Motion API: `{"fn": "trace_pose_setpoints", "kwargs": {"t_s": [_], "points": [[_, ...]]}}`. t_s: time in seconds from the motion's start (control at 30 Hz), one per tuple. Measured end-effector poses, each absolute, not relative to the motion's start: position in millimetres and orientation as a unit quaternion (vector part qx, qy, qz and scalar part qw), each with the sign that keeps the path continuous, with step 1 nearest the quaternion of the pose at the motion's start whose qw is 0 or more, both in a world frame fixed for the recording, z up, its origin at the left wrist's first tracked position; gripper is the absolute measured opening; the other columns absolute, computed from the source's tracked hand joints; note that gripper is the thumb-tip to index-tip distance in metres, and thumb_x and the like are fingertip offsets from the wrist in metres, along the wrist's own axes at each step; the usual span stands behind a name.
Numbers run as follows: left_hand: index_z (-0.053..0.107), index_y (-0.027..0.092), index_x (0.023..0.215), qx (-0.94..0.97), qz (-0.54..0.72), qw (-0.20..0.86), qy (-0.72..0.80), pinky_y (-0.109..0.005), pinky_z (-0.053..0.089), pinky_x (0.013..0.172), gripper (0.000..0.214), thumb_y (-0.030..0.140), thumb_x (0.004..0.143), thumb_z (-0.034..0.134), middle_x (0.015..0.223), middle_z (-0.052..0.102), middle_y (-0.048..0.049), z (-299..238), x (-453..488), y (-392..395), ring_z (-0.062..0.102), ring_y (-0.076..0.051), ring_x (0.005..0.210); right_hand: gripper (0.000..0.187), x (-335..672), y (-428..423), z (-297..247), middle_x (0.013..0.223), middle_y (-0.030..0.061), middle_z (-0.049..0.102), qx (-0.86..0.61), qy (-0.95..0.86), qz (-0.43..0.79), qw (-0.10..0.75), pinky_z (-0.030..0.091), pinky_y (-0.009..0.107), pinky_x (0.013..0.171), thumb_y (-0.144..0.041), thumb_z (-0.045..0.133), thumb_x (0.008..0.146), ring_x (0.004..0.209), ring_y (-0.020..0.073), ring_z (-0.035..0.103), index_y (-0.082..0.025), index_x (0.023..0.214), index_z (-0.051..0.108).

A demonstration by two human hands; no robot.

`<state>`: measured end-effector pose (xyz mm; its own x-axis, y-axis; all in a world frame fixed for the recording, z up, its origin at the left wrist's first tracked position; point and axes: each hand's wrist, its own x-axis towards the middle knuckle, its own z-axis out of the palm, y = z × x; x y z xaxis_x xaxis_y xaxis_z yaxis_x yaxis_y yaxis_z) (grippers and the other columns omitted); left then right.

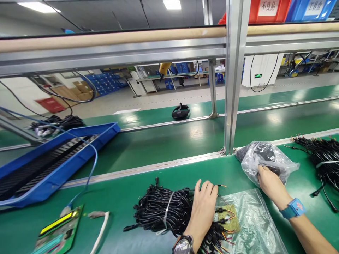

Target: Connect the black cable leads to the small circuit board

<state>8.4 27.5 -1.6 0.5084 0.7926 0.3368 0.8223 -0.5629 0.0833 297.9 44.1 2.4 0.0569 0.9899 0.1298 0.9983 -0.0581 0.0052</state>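
My left hand (202, 206) lies on a bundle of black cables (164, 208) tied with a pale strap, fingers curled over the wire ends near a small board (230, 215). A watch is on that wrist. My right hand (268, 183) reaches into a clear plastic bag (267, 158) holding dark parts; its fingers are inside the bag's opening and hidden. A blue wristband is on that arm. An empty clear bag (251, 225) lies flat between my arms.
A blue tray (106, 132) with black strips sits at the left. A green circuit board with a yellow display (60, 231) lies at the lower left. More black cables (323, 158) lie at the right. An aluminium post (233, 88) stands ahead. The conveyor belt (172, 139) carries a black device (180, 112).
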Motion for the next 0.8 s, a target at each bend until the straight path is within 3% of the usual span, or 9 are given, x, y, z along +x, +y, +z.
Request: {"fn": "trace_pose_setpoints", "kwargs": {"t_s": [0.07,0.17,0.27,0.47,0.8], "points": [[0.061,0.020,0.106,-0.871,-0.174,0.031,-0.457,-0.056,0.041,0.108,0.029,-0.001,0.092,0.046,0.097,0.060,-0.0028,4,8,25,0.058,-0.023,0.096,0.021,297,44,3,0.093,0.0102,0.066,-0.731,-0.679,-0.050,0.045,0.042,0.031,0.069,0.003,0.049,0.090,0.080,0.0228,0.069,-0.013,0.100,0.057],[0.059,0.020,0.092,-0.869,-0.204,-0.013,-0.451,-0.040,0.049,0.087,0.024,0.002,0.095,0.044,0.090,0.059,-0.0031,12,5,21,0.056,-0.021,0.084,0.020,296,44,4,0.093,0.0113,0.066,-0.741,-0.668,-0.051,0.045,0.042,0.031,0.067,0.003,0.048,0.090,0.080,0.0237,0.069,-0.013,0.098,0.057],[0.055,0.020,0.089,-0.861,-0.250,-0.092,-0.433,-0.032,0.045,0.070,0.022,0.007,0.098,0.039,0.085,0.061,-0.0031,17,-3,17,0.057,-0.019,0.076,0.020,295,45,7,0.089,0.0107,0.067,-0.751,-0.658,-0.046,0.041,0.041,0.030,0.064,0.003,0.047,0.090,0.075,0.0225,0.069,-0.013,0.095,0.057],[0.050,0.023,0.089,-0.875,-0.172,-0.156,-0.425,-0.032,0.040,0.068,0.015,0.011,0.094,0.043,0.077,0.063,-0.0009,18,-14,9,0.060,-0.020,0.071,0.011,295,43,12,0.093,0.0105,0.068,-0.748,-0.662,-0.040,0.030,0.042,0.030,0.065,-0.005,0.057,0.092,0.081,0.0243,0.071,-0.014,0.098,0.058],[0.055,0.022,0.095,-0.864,-0.049,-0.169,-0.471,-0.035,0.038,0.071,0.020,0.014,0.098,0.037,0.078,0.064,-0.0038,30,-14,1,0.061,-0.024,0.074,0.020,294,44,12,0.092,0.0116,0.067,-0.737,-0.672,-0.064,0.007,0.038,0.031,0.062,0.002,0.049,0.088,0.076,0.0241,0.070,-0.012,0.099,0.059]]}}
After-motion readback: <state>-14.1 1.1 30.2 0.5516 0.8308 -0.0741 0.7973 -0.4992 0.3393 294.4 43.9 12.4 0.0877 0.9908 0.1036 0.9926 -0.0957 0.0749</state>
